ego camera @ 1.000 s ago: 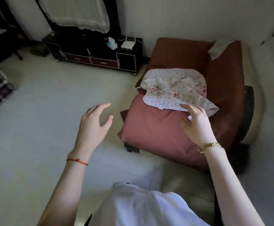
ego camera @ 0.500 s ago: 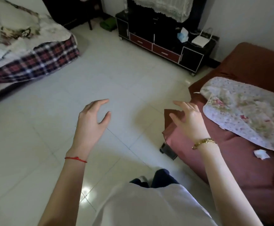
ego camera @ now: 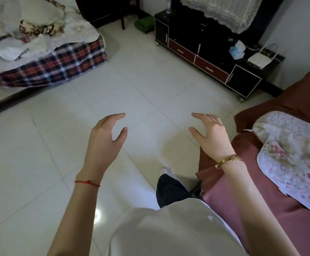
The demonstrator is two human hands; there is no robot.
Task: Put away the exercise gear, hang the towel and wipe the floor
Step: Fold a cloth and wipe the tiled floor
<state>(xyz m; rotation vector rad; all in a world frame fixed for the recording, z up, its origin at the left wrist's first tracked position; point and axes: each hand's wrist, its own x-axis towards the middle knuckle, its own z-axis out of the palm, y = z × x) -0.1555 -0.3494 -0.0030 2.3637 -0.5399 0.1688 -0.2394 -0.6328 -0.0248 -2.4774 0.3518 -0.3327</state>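
Note:
Both my hands hang in the air above the pale tiled floor (ego camera: 113, 93), holding nothing. My left hand (ego camera: 104, 139), with a red string at the wrist, has relaxed, slightly spread fingers. My right hand (ego camera: 211, 135), with a gold bracelet, is likewise relaxed and sits just left of the dark red sofa (ego camera: 246, 163). A floral cloth (ego camera: 290, 154) lies spread on the sofa seat at the right. A rolled green item (ego camera: 144, 24) rests on the floor by the far wall.
A black TV cabinet (ego camera: 206, 52) with red drawers stands at the back, carrying a tissue box (ego camera: 237, 49) and a white router (ego camera: 257, 60). A bed with a plaid cover (ego camera: 54, 65) and loose clutter fills the upper left.
My view has swung left from the sofa toward the open floor. My right hand has left the floral cloth and now hovers over the tiles; the left hand stays raised.

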